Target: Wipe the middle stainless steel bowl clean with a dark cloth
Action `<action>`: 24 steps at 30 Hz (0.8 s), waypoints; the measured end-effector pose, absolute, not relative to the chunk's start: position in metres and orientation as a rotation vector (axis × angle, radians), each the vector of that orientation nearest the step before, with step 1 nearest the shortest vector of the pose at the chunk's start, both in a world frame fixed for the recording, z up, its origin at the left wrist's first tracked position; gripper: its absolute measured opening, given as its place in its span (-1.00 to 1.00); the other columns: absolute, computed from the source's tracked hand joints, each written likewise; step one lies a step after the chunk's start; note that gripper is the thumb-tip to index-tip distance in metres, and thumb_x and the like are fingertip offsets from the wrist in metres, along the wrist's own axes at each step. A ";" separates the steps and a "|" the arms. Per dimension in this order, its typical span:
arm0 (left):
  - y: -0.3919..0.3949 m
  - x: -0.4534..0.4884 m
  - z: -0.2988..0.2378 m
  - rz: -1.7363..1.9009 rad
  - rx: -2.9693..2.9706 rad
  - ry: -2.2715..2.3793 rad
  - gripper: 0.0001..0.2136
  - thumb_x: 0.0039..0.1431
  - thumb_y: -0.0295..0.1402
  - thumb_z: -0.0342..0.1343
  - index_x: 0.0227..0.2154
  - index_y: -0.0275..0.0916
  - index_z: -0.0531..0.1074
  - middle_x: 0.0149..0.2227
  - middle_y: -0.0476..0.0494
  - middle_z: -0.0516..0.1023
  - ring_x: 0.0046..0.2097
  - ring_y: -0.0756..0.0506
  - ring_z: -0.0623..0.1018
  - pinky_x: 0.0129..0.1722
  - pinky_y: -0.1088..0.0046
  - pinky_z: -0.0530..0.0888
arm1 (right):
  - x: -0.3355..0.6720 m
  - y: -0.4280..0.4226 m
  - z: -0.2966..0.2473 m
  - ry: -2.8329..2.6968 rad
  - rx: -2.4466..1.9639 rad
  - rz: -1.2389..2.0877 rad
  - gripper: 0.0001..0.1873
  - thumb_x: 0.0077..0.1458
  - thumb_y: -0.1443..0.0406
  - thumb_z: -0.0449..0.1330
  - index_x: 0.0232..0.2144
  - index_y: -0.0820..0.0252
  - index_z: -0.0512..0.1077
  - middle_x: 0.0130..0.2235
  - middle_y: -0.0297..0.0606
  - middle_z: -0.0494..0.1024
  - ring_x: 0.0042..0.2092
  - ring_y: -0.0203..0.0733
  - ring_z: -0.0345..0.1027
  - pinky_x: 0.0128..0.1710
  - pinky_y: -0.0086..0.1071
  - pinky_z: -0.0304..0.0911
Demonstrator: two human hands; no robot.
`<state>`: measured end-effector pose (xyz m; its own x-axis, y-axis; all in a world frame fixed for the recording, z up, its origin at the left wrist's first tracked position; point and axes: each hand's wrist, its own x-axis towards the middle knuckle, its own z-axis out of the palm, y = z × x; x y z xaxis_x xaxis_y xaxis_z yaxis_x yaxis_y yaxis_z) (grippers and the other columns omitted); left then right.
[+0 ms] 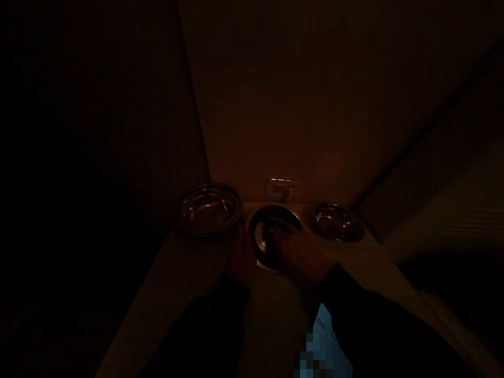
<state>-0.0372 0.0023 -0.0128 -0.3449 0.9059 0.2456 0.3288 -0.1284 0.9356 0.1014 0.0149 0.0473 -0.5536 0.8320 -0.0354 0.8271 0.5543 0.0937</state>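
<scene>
On the worktop (189,269), bowl (273,211) at two o'clock from left hand (241,257), ten o'clock from right hand (298,251), left against its side, right partly inside, either grip too dark to tell.

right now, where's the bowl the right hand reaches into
In the head view, the bowl sits near centre, below the wall socket, between left bowl and right bowl, left hand beside it.
</scene>
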 end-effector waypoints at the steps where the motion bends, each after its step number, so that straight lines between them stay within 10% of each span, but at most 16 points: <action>1: 0.003 -0.038 -0.013 1.495 1.374 1.649 -0.59 0.26 -0.29 -0.17 0.10 -0.28 0.32 0.13 -0.23 0.42 0.21 -0.12 0.34 0.18 0.33 0.29 | 0.102 0.013 0.048 2.727 1.405 0.059 -0.56 0.20 0.40 -0.05 0.13 0.28 0.27 0.12 -0.03 0.38 0.01 0.05 0.27 -0.06 -0.12 0.22; 24: 0.006 -0.039 -0.014 1.483 1.293 1.648 -0.61 0.24 -0.31 -0.13 0.07 -0.28 0.36 0.12 -0.23 0.44 0.18 -0.12 0.38 0.17 0.33 0.31 | 0.077 0.018 0.038 2.860 1.629 -0.384 -0.59 0.27 0.30 -0.08 0.12 0.23 0.26 0.09 -0.08 0.42 0.05 -0.07 0.27 -0.06 -0.31 0.24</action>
<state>-0.0387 0.0058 -0.0143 -0.3725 0.9091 0.1864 0.2811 -0.0809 0.9563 0.0772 0.0176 0.0382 -0.5055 0.8621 0.0346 0.8225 0.4936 -0.2827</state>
